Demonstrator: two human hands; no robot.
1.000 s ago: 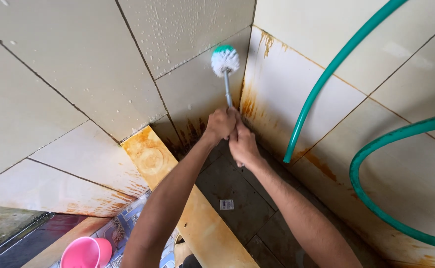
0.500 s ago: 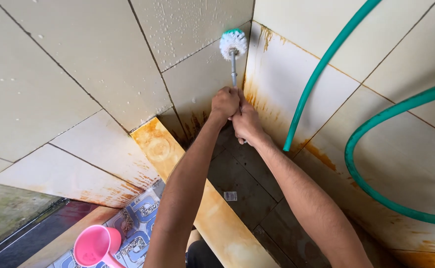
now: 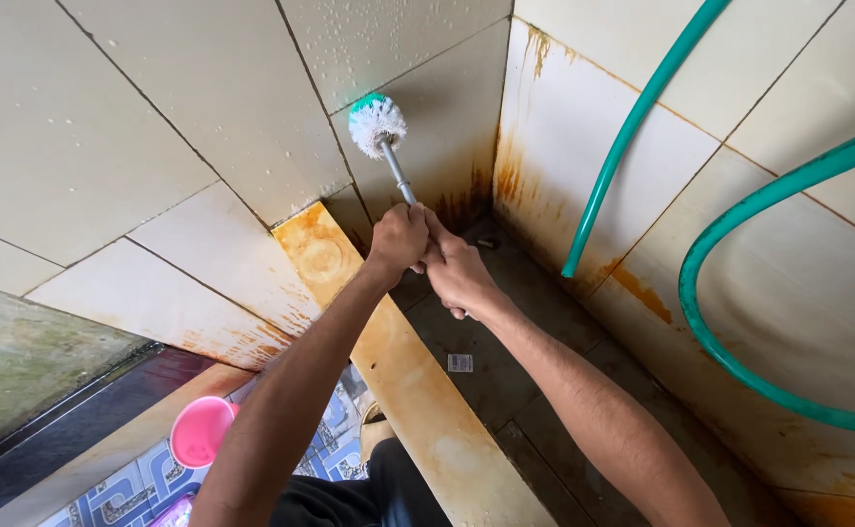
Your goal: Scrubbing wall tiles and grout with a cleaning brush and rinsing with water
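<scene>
Seen from the head camera: left hand (image 3: 398,238) and right hand (image 3: 457,273) both wrapped tight round the metal handle of a toilet brush (image 3: 380,127), white bristles pressed to the cream wall tile (image 3: 203,88) left of the rust-streaked corner. Best done with firm, short strokes and bristles kept flat against the tile. Lay on the dark floor (image 3: 505,390): a small white rectangular sticker (image 3: 459,362). Hung right: green hose (image 3: 642,107). Lower left: pink scoop (image 3: 201,431).
</scene>
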